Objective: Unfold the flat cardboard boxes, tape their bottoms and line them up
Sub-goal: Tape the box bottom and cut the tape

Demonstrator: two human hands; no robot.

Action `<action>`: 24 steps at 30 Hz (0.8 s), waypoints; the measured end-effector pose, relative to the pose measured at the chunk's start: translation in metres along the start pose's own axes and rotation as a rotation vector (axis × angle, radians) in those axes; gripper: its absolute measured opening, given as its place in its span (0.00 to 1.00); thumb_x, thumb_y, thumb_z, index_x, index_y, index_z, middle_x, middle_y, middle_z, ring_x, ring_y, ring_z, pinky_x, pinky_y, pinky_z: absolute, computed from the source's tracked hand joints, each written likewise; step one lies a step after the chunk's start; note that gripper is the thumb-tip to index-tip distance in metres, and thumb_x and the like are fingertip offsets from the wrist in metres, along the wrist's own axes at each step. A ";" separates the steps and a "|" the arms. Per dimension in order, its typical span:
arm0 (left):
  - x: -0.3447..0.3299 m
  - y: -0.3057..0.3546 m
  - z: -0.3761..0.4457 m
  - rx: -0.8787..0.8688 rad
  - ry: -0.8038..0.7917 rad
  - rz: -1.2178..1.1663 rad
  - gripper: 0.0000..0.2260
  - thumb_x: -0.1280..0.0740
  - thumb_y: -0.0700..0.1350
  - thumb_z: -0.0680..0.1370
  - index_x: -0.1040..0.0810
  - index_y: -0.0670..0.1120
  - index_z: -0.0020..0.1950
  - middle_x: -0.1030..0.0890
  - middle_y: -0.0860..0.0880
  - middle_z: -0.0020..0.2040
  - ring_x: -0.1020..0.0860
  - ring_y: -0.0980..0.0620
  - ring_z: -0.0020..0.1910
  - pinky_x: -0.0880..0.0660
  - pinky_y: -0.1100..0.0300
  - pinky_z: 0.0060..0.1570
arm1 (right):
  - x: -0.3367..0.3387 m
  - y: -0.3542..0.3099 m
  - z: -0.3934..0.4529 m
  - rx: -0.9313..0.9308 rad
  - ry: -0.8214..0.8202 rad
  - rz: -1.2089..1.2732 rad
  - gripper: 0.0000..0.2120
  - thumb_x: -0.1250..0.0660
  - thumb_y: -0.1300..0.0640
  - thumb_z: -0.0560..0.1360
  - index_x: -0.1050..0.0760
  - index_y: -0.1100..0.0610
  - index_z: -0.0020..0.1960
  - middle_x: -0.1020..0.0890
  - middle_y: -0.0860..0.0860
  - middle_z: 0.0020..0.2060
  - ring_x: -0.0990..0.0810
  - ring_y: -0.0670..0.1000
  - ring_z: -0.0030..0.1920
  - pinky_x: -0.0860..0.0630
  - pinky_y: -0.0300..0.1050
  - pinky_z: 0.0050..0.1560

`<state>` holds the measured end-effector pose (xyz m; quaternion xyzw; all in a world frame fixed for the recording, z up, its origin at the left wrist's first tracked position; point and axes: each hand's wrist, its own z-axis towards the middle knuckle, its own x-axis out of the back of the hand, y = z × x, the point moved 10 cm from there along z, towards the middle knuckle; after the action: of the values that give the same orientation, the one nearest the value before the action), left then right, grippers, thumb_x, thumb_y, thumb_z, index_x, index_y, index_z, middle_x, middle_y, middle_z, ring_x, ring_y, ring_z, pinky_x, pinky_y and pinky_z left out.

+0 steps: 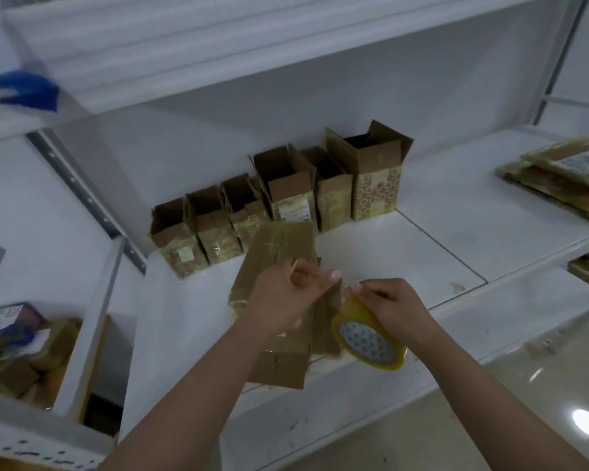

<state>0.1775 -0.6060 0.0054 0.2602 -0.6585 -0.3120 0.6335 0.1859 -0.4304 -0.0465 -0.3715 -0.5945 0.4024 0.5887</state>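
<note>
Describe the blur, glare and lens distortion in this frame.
Head view: a blue object at upper left is smeared by motion blur; the left hand is slightly soft; the floor shows a bright glare spot; the shelf edge bows from wide-angle distortion; the row of boxes is fairly sharp.

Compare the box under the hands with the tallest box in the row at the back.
The box under the hands lies on its side on the shelf; the tallest box stands upright with its top flaps open. The tallest box carries a printed ring pattern on its front; the near box is plain brown with glossy tape. Both are brown cardboard.
</note>
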 end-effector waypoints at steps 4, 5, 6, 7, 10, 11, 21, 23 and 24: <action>-0.016 0.009 -0.008 -0.063 0.057 -0.029 0.12 0.28 0.57 0.73 0.17 0.48 0.40 0.22 0.55 0.30 0.24 0.64 0.30 0.34 0.74 0.29 | -0.003 -0.015 0.000 0.066 0.043 -0.163 0.14 0.39 0.42 0.79 0.20 0.43 0.39 0.19 0.47 0.32 0.20 0.48 0.36 0.26 0.44 0.37; -0.014 0.008 -0.008 -0.052 0.086 -0.091 0.10 0.27 0.51 0.74 0.17 0.46 0.38 0.22 0.55 0.29 0.25 0.63 0.28 0.34 0.73 0.28 | -0.002 -0.017 -0.001 0.074 0.071 -0.209 0.15 0.40 0.41 0.79 0.22 0.42 0.38 0.20 0.46 0.30 0.21 0.47 0.35 0.30 0.42 0.34; -0.014 0.004 -0.009 -0.025 0.100 -0.177 0.09 0.27 0.48 0.75 0.17 0.46 0.37 0.23 0.55 0.27 0.26 0.63 0.26 0.35 0.73 0.27 | 0.000 -0.019 -0.002 0.086 0.108 -0.238 0.15 0.41 0.40 0.79 0.22 0.41 0.38 0.21 0.46 0.30 0.22 0.46 0.34 0.33 0.41 0.33; -0.016 -0.002 -0.011 0.014 0.103 -0.267 0.10 0.27 0.47 0.75 0.17 0.46 0.35 0.23 0.56 0.26 0.26 0.63 0.25 0.34 0.72 0.27 | 0.002 -0.021 -0.003 0.100 0.152 -0.246 0.16 0.42 0.38 0.79 0.20 0.40 0.39 0.20 0.45 0.30 0.22 0.45 0.35 0.33 0.41 0.34; -0.033 -0.014 -0.021 0.177 0.092 -0.547 0.12 0.28 0.46 0.76 0.19 0.48 0.32 0.22 0.55 0.26 0.26 0.60 0.26 0.31 0.67 0.30 | 0.008 -0.035 -0.009 0.199 0.335 -0.239 0.18 0.45 0.38 0.78 0.17 0.41 0.48 0.17 0.43 0.33 0.20 0.47 0.37 0.27 0.41 0.37; -0.039 -0.016 -0.024 0.226 0.099 -0.614 0.10 0.28 0.47 0.76 0.18 0.46 0.35 0.21 0.52 0.28 0.25 0.59 0.28 0.29 0.65 0.31 | 0.009 -0.040 -0.011 0.243 0.397 -0.267 0.16 0.42 0.40 0.79 0.17 0.42 0.49 0.16 0.45 0.33 0.18 0.49 0.37 0.26 0.42 0.36; 0.044 -0.048 -0.023 0.167 0.236 -0.518 0.08 0.34 0.51 0.80 0.18 0.52 0.45 0.16 0.56 0.36 0.27 0.63 0.25 0.31 0.70 0.27 | 0.014 -0.012 0.020 0.167 0.473 -0.596 0.17 0.36 0.53 0.79 0.26 0.52 0.68 0.19 0.56 0.33 0.20 0.62 0.33 0.27 0.48 0.34; 0.082 -0.084 -0.023 0.233 0.379 -0.557 0.06 0.36 0.51 0.81 0.22 0.51 0.50 0.19 0.54 0.39 0.27 0.58 0.31 0.31 0.64 0.37 | 0.018 -0.002 0.025 0.187 0.487 -0.641 0.16 0.33 0.60 0.77 0.23 0.57 0.64 0.18 0.61 0.35 0.20 0.64 0.34 0.25 0.52 0.37; 0.095 -0.102 -0.023 0.269 0.415 -0.538 0.05 0.37 0.51 0.81 0.25 0.51 0.50 0.20 0.52 0.42 0.28 0.55 0.35 0.33 0.60 0.42 | 0.018 0.006 0.027 0.189 0.485 -0.655 0.16 0.31 0.64 0.74 0.21 0.60 0.62 0.18 0.64 0.36 0.19 0.66 0.36 0.24 0.55 0.41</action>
<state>0.1891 -0.7465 -0.0065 0.5629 -0.4591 -0.3184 0.6091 0.1579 -0.4126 -0.0440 -0.1911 -0.4860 0.1474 0.8400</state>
